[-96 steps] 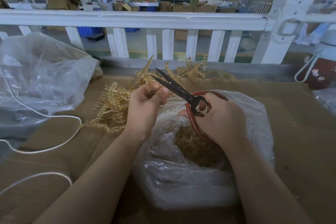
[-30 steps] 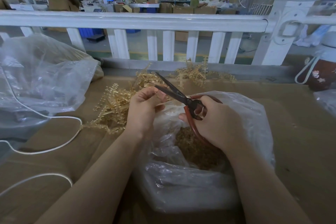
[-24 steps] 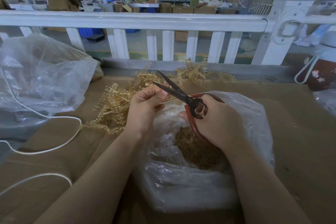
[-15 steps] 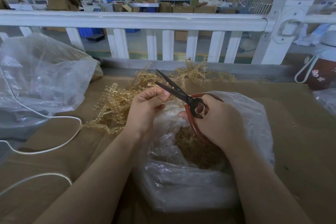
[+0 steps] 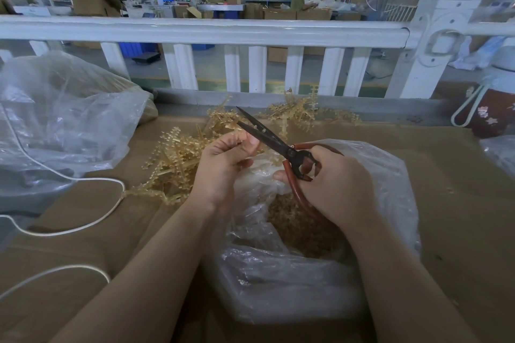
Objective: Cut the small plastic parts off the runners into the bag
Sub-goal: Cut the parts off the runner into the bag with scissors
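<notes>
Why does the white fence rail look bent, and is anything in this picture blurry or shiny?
Head view: the wide lens bows the fence rail and stretches the forearms near the bottom edge; daylight from far windows leaves soft shadows; the clear bag catches pale glare; the scissors and both hands are sharp, while the distant workshop is hazier.

Both hands [image 5: 223,167] [image 5: 334,189] seemingly curled, gripping.

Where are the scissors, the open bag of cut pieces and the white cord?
Dark red-handled scissors [image 5: 267,136]: head view, lower blade.
Clear plastic bag [image 5: 390,189]: head view, right wall.
White cord [image 5: 111,210]: head view, curved loop.
</notes>
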Demonstrator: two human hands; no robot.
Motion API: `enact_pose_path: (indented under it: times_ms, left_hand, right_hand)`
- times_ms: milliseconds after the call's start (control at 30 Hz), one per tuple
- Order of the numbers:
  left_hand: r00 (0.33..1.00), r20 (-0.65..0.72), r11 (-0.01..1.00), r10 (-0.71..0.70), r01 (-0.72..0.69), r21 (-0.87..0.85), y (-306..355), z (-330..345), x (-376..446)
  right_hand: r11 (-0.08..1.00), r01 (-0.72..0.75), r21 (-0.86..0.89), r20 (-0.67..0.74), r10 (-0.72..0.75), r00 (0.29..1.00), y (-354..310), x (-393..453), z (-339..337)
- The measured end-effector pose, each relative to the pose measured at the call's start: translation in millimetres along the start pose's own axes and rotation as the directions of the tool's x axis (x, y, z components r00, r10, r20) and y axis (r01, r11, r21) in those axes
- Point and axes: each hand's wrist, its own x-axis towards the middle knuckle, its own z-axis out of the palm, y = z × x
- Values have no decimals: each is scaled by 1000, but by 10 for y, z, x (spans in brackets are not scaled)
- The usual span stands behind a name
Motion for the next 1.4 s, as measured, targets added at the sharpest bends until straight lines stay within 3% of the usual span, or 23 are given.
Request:
enact_pose_path:
  times_ms: [400, 867, 1067, 1267, 1400]
  left_hand:
    - [996, 16, 990, 89, -90, 108, 4, 13, 5]
    - [993, 45, 983, 108, -113, 143, 13, 7, -4]
    - [998, 25, 995, 59, -61, 78, 16, 21, -6]
    - [982, -127, 985, -142, 127, -118, 13, -40, 25]
    - [996, 25, 996, -88, 89, -11, -1, -22, 10]
  right_hand:
    - [997, 60, -48, -77, -63, 995, 41, -8, 16]
    - [994, 71, 77, -43, -68, 997, 31, -9, 16]
    - [987, 13, 158, 14, -15, 1000, 9, 0, 16]
    - [963, -107, 247, 31, 102, 994, 11, 1, 43]
    - [898, -194, 394, 11, 206, 978, -3, 24, 45]
